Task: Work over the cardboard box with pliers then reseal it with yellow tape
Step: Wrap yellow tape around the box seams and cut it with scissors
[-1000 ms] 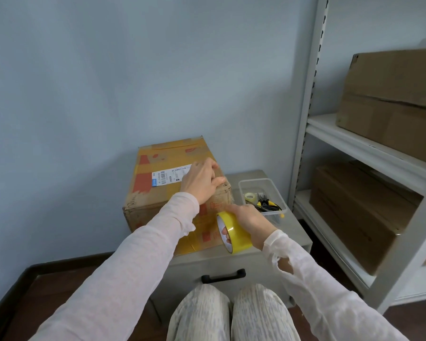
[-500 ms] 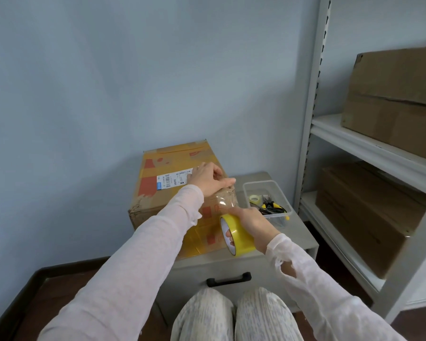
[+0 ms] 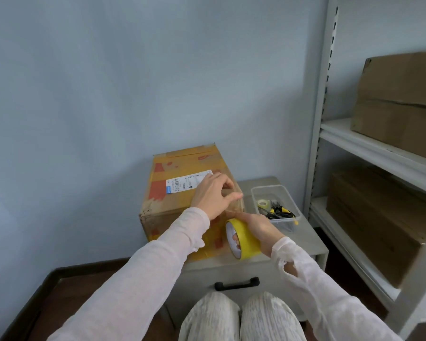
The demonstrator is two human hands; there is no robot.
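One white shipping label (image 3: 188, 181) lay on top of the cardboard box (image 3: 180, 166), carrying a barcode, a small blue mark and lines of print too small to read; red-orange printing on the box's top and front was torn and could not be read either. The left hand (image 3: 213, 196) pressed down on the box's top near its right front corner, thumb stretched out, grasping nothing. Just in front of that corner the right hand (image 3: 256, 226) gripped the yellow tape roll (image 3: 244, 239), fingers hooked through its core, with a strip running up from the roll to the box. Right of the box stood one clear tub (image 3: 289, 226) holding one small pale tape roll (image 3: 263, 203) and the pliers (image 3: 280, 213) with yellow-and-black handles among dark tools hard to tell apart. The box and the tub stood on one grey cabinet (image 3: 308, 244) with a black handle (image 3: 236, 283). Farther right of the box, two plain brown cartons (image 3: 401, 104) sat on a white shelf unit (image 3: 369, 146), one above the other.
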